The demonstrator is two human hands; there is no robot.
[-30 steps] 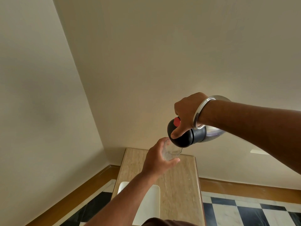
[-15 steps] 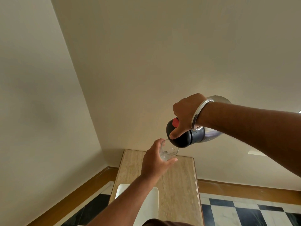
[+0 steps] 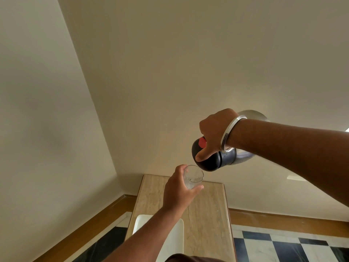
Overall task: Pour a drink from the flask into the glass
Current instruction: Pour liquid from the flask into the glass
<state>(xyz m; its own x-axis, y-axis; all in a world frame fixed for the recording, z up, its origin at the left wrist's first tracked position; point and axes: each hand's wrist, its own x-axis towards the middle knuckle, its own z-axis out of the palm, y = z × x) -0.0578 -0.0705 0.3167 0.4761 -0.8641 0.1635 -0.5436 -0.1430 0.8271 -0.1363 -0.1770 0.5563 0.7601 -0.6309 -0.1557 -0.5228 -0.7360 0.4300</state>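
My right hand (image 3: 215, 133) grips the steel flask (image 3: 224, 157) and holds it tilted on its side in the air. The flask's black top with a red button points left and down. My thumb lies across the black top. My left hand (image 3: 179, 190) is wrapped around a small clear glass (image 3: 194, 175) and holds it just under the flask's spout, above the table. A little clear liquid shows in the glass. Most of the flask's steel body is hidden behind my right wrist, which wears a metal bangle.
A narrow beige stone table (image 3: 207, 214) runs away from me toward the cream wall. A white rectangular tray (image 3: 175, 241) lies on its near part, under my left forearm. Black-and-white checked floor (image 3: 283, 246) with wooden skirting lies on both sides.
My left hand has lowered the glass slightly, so a small gap has opened below the flask's top. The flask has stayed tilted, shifting only slightly.
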